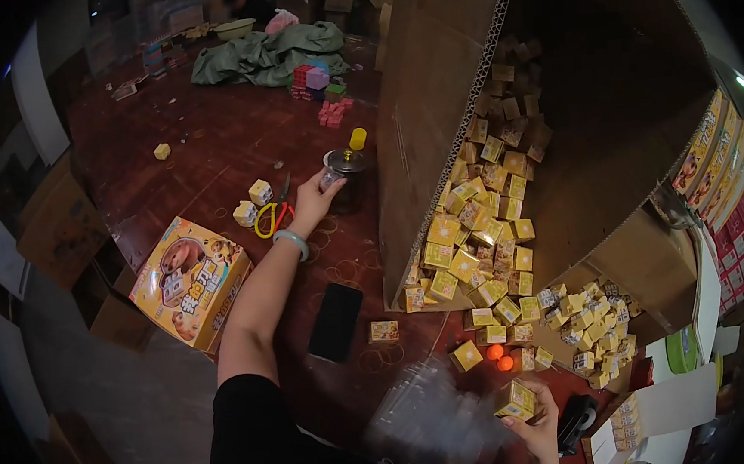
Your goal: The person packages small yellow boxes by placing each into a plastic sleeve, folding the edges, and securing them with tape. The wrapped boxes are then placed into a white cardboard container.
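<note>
My left hand [316, 199] reaches forward with its fingers closed at the near side of a dark lidded mug [348, 180], where a clear, whitish part shows at the fingertips. A yellow cap-like piece [358, 138] stands just behind the mug. Low on the right, my right hand [536, 423] grips a small yellow printed box [516, 400] between thumb and fingers. Left of that box lies a crumpled clear plastic bag [432, 413]. Scissors with yellow and red handles [274, 220] rest beside my left wrist, next to two small boxes [253, 202].
A large open carton [434, 133] spills many small yellow boxes [479, 224] onto the red table. Two orange balls [500, 357], a black phone [335, 322] and a bigger printed box [190, 283] lie nearby. Green cloth [265, 56] and coloured blocks [314, 79] are farther back, near a person [250, 6].
</note>
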`<state>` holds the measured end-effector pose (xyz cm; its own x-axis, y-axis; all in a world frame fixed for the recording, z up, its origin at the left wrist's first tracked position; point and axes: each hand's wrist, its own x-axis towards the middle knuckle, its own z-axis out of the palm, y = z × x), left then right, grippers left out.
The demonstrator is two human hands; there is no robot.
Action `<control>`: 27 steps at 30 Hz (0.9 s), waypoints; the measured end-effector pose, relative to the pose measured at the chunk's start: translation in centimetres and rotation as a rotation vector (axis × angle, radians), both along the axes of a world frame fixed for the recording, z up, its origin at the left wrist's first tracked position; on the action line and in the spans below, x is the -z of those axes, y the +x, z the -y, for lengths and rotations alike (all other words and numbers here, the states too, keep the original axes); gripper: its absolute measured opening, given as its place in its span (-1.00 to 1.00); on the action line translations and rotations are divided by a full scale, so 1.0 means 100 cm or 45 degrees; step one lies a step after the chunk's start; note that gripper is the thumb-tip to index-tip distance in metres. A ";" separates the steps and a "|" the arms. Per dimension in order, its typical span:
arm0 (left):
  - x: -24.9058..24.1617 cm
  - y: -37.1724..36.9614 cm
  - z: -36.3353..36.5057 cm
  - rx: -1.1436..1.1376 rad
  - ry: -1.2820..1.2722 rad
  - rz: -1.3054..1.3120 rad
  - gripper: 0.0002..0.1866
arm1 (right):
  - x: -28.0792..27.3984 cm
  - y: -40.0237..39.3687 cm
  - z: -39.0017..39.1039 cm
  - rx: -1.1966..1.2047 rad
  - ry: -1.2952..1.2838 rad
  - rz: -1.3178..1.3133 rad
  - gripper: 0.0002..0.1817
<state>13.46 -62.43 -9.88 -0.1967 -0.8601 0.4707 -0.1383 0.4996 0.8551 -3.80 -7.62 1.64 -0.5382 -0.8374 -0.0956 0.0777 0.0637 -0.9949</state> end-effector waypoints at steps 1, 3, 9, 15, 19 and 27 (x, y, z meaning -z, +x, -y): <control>-0.018 0.010 -0.009 -0.064 0.046 0.050 -0.45 | 0.001 -0.001 0.000 0.006 -0.001 0.002 -0.31; -0.030 0.024 -0.001 -0.189 0.093 0.033 -0.44 | 0.002 -0.003 0.003 0.016 -0.007 0.006 -0.31; 0.016 0.042 0.110 -0.599 -0.272 -0.032 -0.51 | -0.014 0.004 0.014 0.085 -0.018 -0.024 -0.29; 0.002 0.073 0.130 -0.989 -0.317 0.049 -0.55 | -0.015 -0.002 0.004 0.148 -0.025 -0.093 -0.29; 0.023 0.106 0.142 -1.132 -0.208 0.207 -0.55 | -0.013 -0.006 0.004 0.169 -0.019 -0.122 -0.28; -0.005 0.093 0.093 -1.440 0.221 0.398 -0.21 | -0.013 -0.010 0.005 0.196 -0.033 -0.129 -0.28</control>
